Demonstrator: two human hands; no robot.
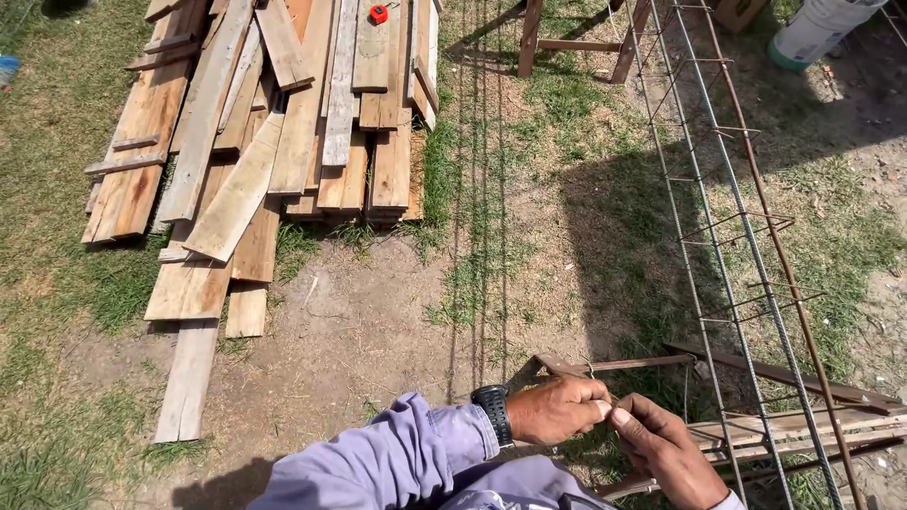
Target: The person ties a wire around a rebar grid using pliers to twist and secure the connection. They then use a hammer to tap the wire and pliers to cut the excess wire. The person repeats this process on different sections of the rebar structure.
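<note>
We judge a wire tie in hand: our left hand point(557, 408) and right hand point(666, 451) meet fingertip to fingertip, pinching a thin wire point(612, 402) between them, just below the rusty bar point(624, 363); next calls for steady twisting.

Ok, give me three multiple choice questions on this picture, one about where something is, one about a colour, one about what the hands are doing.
1. Where does the pile of wooden planks lie?
A. upper left, on the grass
B. lower right, under the rebar cage
C. on a table

2. What colour is the small tape measure on the planks?
A. blue
B. red
C. white

3. How are the left hand and right hand placed?
A. far apart
B. close together, pinching something thin
C. resting on the planks

Answers: 1 A, the boards spread over the upper left ground. 2 B, its case is red. 3 B, the fingertips meet beside the rebar cage.
</note>
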